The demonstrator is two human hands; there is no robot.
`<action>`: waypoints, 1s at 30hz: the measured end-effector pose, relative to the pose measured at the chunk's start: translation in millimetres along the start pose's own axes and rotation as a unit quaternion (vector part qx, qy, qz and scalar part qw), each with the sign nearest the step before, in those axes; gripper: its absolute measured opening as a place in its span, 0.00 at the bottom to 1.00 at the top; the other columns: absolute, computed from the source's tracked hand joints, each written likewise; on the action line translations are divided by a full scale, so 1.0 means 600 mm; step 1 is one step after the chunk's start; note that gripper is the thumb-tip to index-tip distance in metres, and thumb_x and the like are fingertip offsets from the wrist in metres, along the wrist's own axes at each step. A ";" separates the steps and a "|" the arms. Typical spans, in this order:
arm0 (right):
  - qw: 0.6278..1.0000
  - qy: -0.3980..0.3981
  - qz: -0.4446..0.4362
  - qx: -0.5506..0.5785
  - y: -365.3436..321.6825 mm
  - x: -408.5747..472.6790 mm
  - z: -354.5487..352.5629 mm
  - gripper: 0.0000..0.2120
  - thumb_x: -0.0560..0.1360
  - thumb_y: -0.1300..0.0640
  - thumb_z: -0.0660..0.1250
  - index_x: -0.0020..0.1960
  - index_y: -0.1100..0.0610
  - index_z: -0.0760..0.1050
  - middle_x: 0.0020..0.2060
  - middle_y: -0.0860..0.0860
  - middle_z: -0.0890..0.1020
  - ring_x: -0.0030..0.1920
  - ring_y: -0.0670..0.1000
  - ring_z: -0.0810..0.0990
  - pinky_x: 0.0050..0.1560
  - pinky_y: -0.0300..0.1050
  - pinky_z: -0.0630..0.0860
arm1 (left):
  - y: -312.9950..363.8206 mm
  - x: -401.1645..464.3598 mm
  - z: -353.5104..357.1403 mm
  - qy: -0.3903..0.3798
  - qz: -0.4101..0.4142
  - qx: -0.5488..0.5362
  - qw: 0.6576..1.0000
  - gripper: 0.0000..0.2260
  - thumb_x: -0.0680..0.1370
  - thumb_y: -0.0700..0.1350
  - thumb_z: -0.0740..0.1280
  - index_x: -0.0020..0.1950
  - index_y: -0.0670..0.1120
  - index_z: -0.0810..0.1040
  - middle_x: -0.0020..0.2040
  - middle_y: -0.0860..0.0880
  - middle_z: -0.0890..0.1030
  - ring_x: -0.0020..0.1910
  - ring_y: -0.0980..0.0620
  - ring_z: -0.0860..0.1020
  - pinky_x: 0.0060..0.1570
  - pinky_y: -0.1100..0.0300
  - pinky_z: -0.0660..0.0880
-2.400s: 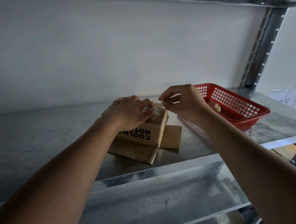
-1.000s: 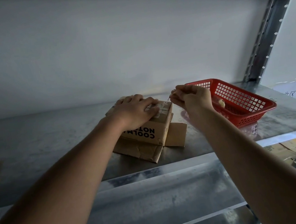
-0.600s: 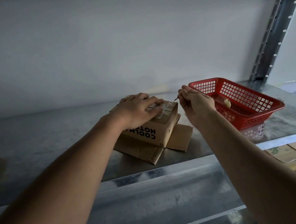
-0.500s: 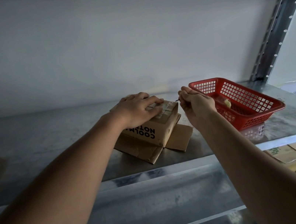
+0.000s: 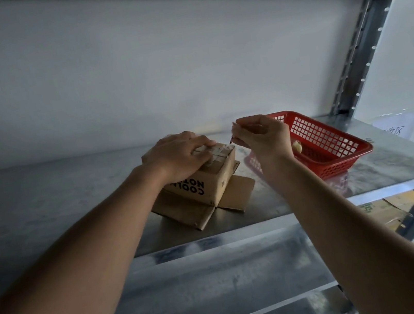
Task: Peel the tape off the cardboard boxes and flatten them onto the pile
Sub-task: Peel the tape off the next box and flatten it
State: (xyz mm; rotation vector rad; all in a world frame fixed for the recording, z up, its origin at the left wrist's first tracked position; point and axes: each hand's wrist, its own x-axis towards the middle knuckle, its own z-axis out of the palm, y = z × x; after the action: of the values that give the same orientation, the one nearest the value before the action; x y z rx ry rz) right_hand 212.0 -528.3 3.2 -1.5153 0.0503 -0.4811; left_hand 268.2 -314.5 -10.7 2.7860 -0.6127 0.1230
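Surface: galvanised metal shelf (image 5: pixel 44 199).
L hand (image 5: pixel 181 155): presses down on cardboard box (image 5: pixel 204 181).
R hand (image 5: pixel 262 137): pinches tape strip (image 5: pixel 231 140), 3 o'clock of box.

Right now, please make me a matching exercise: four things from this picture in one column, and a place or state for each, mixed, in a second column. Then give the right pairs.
Things
1. left hand
2. right hand
3. red basket
4. cardboard box

Places or states
A. stands on the metal shelf, to the right of the box
B. presses down on the taped top of the box
C. sits on flat cardboard, its print upside down
D. raised beside the box, fingertips pinched together

Pairs: 1-B, 2-D, 3-A, 4-C
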 end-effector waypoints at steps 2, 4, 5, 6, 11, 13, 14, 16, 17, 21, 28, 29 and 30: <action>0.999 -0.005 -0.016 -0.049 -0.008 0.003 -0.002 0.08 0.73 0.62 0.79 0.50 0.53 0.86 0.42 0.48 0.89 0.43 0.47 0.88 0.47 0.41 0.84 | 0.022 0.004 0.006 0.001 -0.009 0.009 1.000 0.24 0.74 0.73 0.46 0.69 0.75 0.65 0.76 0.57 0.69 0.74 0.45 0.68 0.68 0.37 0.67; 0.996 -0.010 -0.037 -0.082 -0.017 0.009 -0.010 0.08 0.72 0.60 0.80 0.49 0.51 0.87 0.43 0.45 0.88 0.43 0.44 0.88 0.48 0.39 0.83 | 0.043 0.007 0.013 0.002 -0.022 0.013 1.000 0.24 0.74 0.72 0.48 0.69 0.74 0.66 0.75 0.55 0.70 0.73 0.43 0.68 0.67 0.37 0.68; 0.994 -0.010 -0.045 -0.096 -0.021 0.013 -0.015 0.09 0.72 0.61 0.79 0.49 0.50 0.88 0.42 0.43 0.88 0.43 0.41 0.87 0.46 0.36 0.83 | 0.054 0.009 0.015 0.004 -0.026 0.011 1.000 0.25 0.74 0.72 0.48 0.69 0.74 0.66 0.75 0.54 0.70 0.73 0.42 0.68 0.66 0.37 0.68; 0.992 -0.008 -0.053 -0.113 -0.025 0.018 -0.022 0.09 0.71 0.61 0.79 0.48 0.50 0.88 0.41 0.40 0.87 0.42 0.38 0.86 0.42 0.31 0.81 | 0.063 0.011 0.017 0.005 -0.025 0.009 1.000 0.26 0.73 0.71 0.49 0.70 0.72 0.67 0.75 0.53 0.71 0.72 0.42 0.69 0.66 0.38 0.68; 0.971 0.011 -0.092 -0.221 -0.037 0.050 -0.086 0.04 0.72 0.54 0.80 0.46 0.48 0.88 0.33 0.35 0.82 0.37 0.25 0.77 0.30 0.20 0.67 | 0.111 0.011 0.021 0.005 -0.021 0.006 1.000 0.32 0.71 0.72 0.49 0.73 0.68 0.70 0.74 0.51 0.72 0.69 0.45 0.72 0.63 0.43 0.68; 0.951 0.019 -0.136 -0.278 -0.042 0.062 -0.120 0.05 0.71 0.51 0.80 0.47 0.48 0.87 0.32 0.36 0.82 0.37 0.29 0.79 0.33 0.22 0.67 | 0.130 0.011 0.025 0.003 -0.030 0.012 0.999 0.30 0.73 0.71 0.49 0.73 0.67 0.70 0.74 0.51 0.72 0.69 0.46 0.72 0.61 0.45 0.69; 0.941 0.021 -0.146 -0.303 -0.043 0.069 -0.138 0.05 0.71 0.51 0.80 0.45 0.47 0.86 0.33 0.37 0.82 0.37 0.33 0.80 0.35 0.25 0.66 | 0.140 0.013 0.028 0.000 -0.035 0.017 0.999 0.29 0.74 0.71 0.50 0.73 0.67 0.70 0.74 0.52 0.72 0.69 0.46 0.72 0.60 0.45 0.69; 0.931 0.013 -0.145 -0.335 -0.041 0.083 -0.168 0.08 0.70 0.55 0.81 0.38 0.47 0.83 0.33 0.40 0.83 0.39 0.41 0.82 0.35 0.32 0.67 | 0.160 0.015 0.030 -0.007 -0.048 0.013 0.999 0.29 0.73 0.71 0.51 0.73 0.69 0.70 0.74 0.53 0.71 0.69 0.47 0.72 0.60 0.45 0.69; 0.923 0.003 -0.139 -0.358 -0.038 0.089 -0.181 0.10 0.70 0.57 0.81 0.36 0.47 0.83 0.33 0.41 0.82 0.38 0.43 0.81 0.34 0.33 0.67 | 0.170 0.015 0.030 -0.009 -0.059 0.005 0.998 0.28 0.73 0.71 0.51 0.72 0.70 0.70 0.73 0.53 0.71 0.69 0.46 0.72 0.61 0.44 0.70; 0.874 -0.070 -0.138 -0.460 -0.024 0.100 -0.218 0.05 0.71 0.57 0.81 0.44 0.50 0.88 0.40 0.48 0.86 0.36 0.45 0.80 0.33 0.38 0.70 | 0.206 0.014 0.035 0.005 -0.098 -0.022 0.995 0.25 0.75 0.71 0.56 0.70 0.71 0.71 0.73 0.53 0.72 0.68 0.45 0.73 0.61 0.42 0.73; 0.794 -0.220 -0.183 -0.537 -0.024 0.117 -0.241 0.09 0.79 0.60 0.73 0.58 0.52 0.86 0.53 0.52 0.86 0.37 0.45 0.78 0.29 0.31 0.64 | 0.251 0.010 0.042 0.018 -0.128 -0.007 0.992 0.21 0.78 0.71 0.56 0.68 0.69 0.73 0.69 0.53 0.75 0.61 0.47 0.77 0.52 0.46 0.75; 0.790 -0.232 -0.185 -0.536 -0.025 0.119 -0.245 0.09 0.79 0.60 0.72 0.58 0.52 0.86 0.53 0.52 0.86 0.37 0.44 0.77 0.28 0.29 0.64 | 0.255 0.009 0.042 0.017 -0.134 -0.002 0.991 0.21 0.78 0.71 0.55 0.68 0.70 0.72 0.69 0.53 0.75 0.62 0.47 0.76 0.55 0.44 0.75; 0.788 -0.241 -0.189 -0.534 -0.026 0.122 -0.248 0.09 0.80 0.60 0.71 0.58 0.52 0.86 0.53 0.52 0.85 0.35 0.43 0.76 0.26 0.29 0.64 | 0.259 0.006 0.043 0.016 -0.139 -0.001 0.990 0.21 0.77 0.72 0.55 0.68 0.71 0.72 0.69 0.53 0.75 0.63 0.46 0.76 0.57 0.43 0.75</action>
State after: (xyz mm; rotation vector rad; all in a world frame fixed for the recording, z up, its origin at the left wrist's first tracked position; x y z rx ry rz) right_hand 225.4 -692.8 26.3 -2.7706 -0.4705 -0.3620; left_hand 206.7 -458.5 4.9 2.8275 -0.2112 0.1088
